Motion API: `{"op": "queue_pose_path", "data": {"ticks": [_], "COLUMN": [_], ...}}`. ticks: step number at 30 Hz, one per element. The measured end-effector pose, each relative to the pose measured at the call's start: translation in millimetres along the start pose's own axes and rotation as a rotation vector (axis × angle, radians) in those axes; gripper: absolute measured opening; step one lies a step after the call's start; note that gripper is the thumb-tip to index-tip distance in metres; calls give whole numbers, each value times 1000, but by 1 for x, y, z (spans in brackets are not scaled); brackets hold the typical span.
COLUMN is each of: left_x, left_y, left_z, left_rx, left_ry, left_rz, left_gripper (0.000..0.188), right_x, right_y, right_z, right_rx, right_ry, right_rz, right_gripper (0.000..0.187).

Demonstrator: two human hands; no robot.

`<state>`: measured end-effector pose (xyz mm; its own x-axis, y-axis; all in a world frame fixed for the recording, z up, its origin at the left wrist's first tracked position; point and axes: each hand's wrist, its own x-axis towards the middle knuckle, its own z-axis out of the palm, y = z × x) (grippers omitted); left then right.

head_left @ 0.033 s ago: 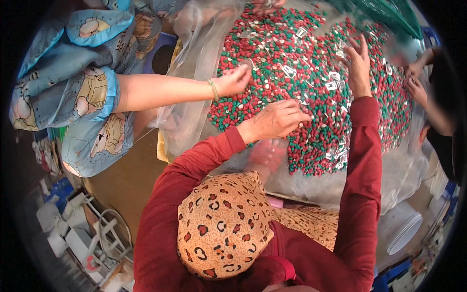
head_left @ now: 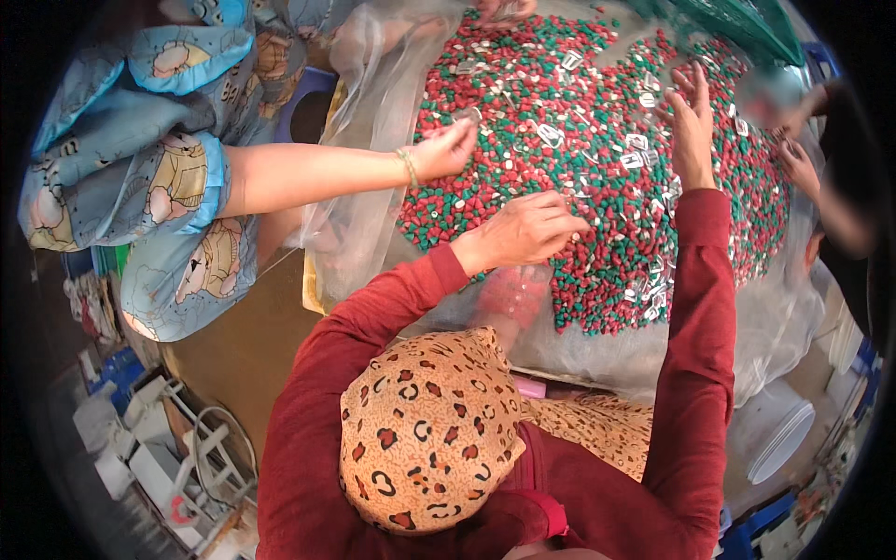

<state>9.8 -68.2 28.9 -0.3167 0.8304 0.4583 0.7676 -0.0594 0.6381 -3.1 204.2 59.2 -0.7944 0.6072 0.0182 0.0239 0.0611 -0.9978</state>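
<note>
Small red, green and white pieces [head_left: 523, 140] are spread thickly over a clear plastic sheet [head_left: 359, 201]. My left hand [head_left: 532, 227], in a maroon sleeve, is low over their near side, palm down. Its thumb and fingers are drawn together at the pieces; what they hold, if anything, is hidden. My right hand [head_left: 692, 131] reaches farther out over the right part of the spread. Its fingers are apart and raised, with nothing seen in them. White looped plastic bits [head_left: 635, 161] lie among the pieces between my hands.
At left, another person's hand [head_left: 446, 151] with a bracelet reaches over the pieces. More hands [head_left: 798, 163] work at the right edge. Green netting [head_left: 747, 28] lies at the far right. My knee in spotted cloth [head_left: 429, 429] rises in front. A white bucket [head_left: 779, 434] stands at right.
</note>
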Motion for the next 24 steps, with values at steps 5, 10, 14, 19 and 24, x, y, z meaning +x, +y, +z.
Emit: {"op": "queue_pose_path", "data": {"ticks": [5,10,14,19,24], "left_x": [6,37,52,51,39], "left_y": [-30,-90,-98,-86,-58], "left_z": [-1,6,19,-1,-19], "left_rx": [106,365,493,280,282], "left_ry": [-25,-93,-387,-249,62], "left_rz": [-147,-170,-326,-437,-329], "left_gripper": [25,27,40,25,12], "right_x": [-48,-102,-140,-170,-160], "right_y": [-39,-58,-35,20,62], "right_z": [-35,-12,-14,-19,16], "right_rx": [-174,-10,-86,-498,-1142], "right_ry": [32,37,5,-285,-325], "right_rz": [-178,-185,-105,23,-356], "right_gripper": [58,53,40,28,43]}}
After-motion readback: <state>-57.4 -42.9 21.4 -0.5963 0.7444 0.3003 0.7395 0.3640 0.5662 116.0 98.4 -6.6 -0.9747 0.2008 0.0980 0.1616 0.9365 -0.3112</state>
